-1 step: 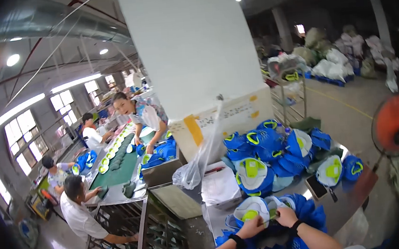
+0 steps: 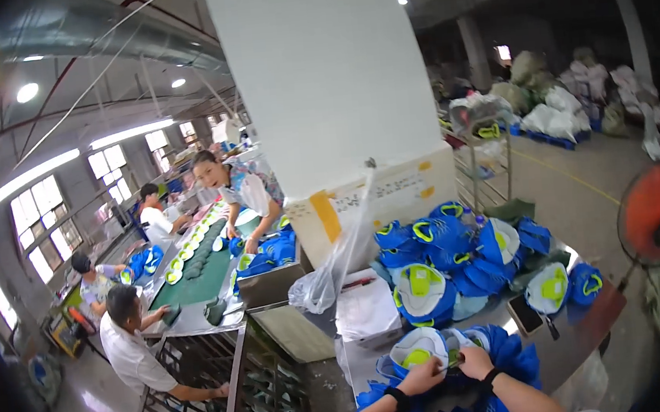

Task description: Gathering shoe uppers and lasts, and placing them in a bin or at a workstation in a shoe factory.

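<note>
At the front edge of the metal table, my left hand (image 2: 421, 376) is closed on the edge of a blue shoe upper (image 2: 407, 346) with white lining and a bright green patch inside. Just to its right, my right hand (image 2: 475, 362) pinches an edge with thumb and fingers; the uppers overlap there, but it seems to be the same piece. The gripped edges are partly hidden by my fingers. More blue uppers (image 2: 513, 355) lie bunched around and beneath both hands. Black bands circle both wrists.
Beyond my hands are a heap of blue shoe uppers (image 2: 435, 240), a phone (image 2: 523, 314) and white papers (image 2: 366, 309). A plastic bag (image 2: 314, 290) hangs by the pillar (image 2: 318, 73). An orange fan (image 2: 652, 213) stands right. Co-workers (image 2: 133, 333) work along a green conveyor (image 2: 206, 272) left.
The whole view has shifted slightly, with the surroundings a little lower and further right. Both hands keep their hold in almost the same place.
</note>
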Demonstrator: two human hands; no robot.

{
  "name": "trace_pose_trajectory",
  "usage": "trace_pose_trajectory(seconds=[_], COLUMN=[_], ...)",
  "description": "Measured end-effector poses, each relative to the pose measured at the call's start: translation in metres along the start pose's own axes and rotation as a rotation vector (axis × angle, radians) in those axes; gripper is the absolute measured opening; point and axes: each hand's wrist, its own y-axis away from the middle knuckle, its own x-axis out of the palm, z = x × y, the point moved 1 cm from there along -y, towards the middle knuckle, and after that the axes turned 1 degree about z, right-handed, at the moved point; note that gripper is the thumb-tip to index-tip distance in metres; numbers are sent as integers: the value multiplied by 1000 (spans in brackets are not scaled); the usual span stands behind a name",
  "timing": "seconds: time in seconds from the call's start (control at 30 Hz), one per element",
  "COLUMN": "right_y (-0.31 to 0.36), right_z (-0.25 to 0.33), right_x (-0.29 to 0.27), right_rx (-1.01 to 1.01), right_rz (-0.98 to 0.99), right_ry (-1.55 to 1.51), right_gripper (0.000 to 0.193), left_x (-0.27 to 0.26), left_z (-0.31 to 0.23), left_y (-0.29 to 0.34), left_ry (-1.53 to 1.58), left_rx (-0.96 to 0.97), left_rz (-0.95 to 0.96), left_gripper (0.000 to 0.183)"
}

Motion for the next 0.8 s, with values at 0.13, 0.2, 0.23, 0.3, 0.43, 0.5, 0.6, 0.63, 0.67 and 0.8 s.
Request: trace_pose_trajectory(seconds=[0.13, 0.2, 0.23, 0.3, 0.43, 0.5, 0.6, 0.63, 0.67, 0.8], right_y=[15, 20, 21, 21, -7, -14, -12, -4, 0, 25], right_z=[-3, -15, -17, -17, -29, -33, 1, 10, 14, 20], right_x=[9, 9, 2, 2, 0, -2, -10, -6, -7, -21], right_rx=[-140, -123, -104, -106, -49, -74, -254, -207, -268, -150], right_rz=[42, 21, 18, -13, -139, -113, -224, -348, -382, 11], right_ry=[26, -15, -3, 76, -55, -42, 157, 174, 254, 324], right_gripper=[15, 18, 16, 19, 23, 23, 20, 19, 21, 38], left_x=[20, 28, 37, 61, 23, 25, 42, 53, 66, 82], left_z=[-19, -1, 8, 62, 34, 8, 40, 51, 65, 72], left_y=[-14, -23, -37, -56, -63, -67, -83, -82, -80, -64], left_ry=[-160, -143, -129, -503, -36, 507, 206, 670, 1147, 249], left_rx=[36, 54, 72, 116, 36, -243, 205, 28, -119, 275], left_rz=[111, 132, 172, 189, 171, 97, 179, 252, 276, 225], left_gripper=[31, 29, 28, 28, 29, 23, 18, 17, 17, 15])
